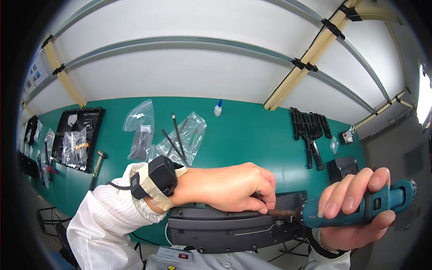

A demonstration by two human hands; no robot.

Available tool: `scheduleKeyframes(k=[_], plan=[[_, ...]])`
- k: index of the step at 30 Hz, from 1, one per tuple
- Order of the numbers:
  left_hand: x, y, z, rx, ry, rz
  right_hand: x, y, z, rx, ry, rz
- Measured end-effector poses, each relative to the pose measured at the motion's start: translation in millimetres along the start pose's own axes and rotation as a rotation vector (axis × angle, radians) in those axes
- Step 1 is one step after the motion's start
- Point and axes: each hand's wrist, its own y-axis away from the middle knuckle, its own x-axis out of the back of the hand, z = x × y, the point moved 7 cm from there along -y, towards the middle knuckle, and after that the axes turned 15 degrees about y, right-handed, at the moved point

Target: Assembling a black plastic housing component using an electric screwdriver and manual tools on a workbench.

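A long black panel [211, 234] with several screws along it lies in front of me at the table's near edge. In my right hand [355, 202] is a teal cordless screwdriver [310, 213], held level with its brown-looking bit [283, 213] pointing left over the panel's right part. My left hand [243, 186] reaches across the panel, fingers curled and thumb and forefinger pinched at the bit's end. Whatever small thing those fingertips hold is hidden. On my left wrist sits a black strapped device [163, 176].
Clear plastic bags [140, 126] and thin black rods [175, 139] lie on the green table [247, 135]. A hammer [97, 168] and an open black case [76, 139] are left. Several black parts [310, 123], a black box [343, 168] and a blue-capped bottle [218, 109] stand farther off.
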Motion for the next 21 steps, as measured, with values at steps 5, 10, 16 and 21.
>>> scheduleKeyframes(k=[5, 10, 16, 21], plan=[[-0.3, -0.8, -0.6, 0.018, 0.011, -0.022, -4.9, 0.0, -3.2, 0.005, 0.009, -0.021], [2.0, 3.1, -3.4, 0.034, 0.012, -0.004, -12.3, 0.2, -0.6, 0.012, 0.021, -0.037], [0.7, 1.5, -3.4, 0.02, 0.013, -0.004, -17.1, 2.0, -2.6, 0.036, 0.043, -0.014], [-0.3, 0.6, -10.7, 0.063, 0.039, -0.027, -21.0, 3.9, -2.3, 0.073, 0.049, -0.054]])
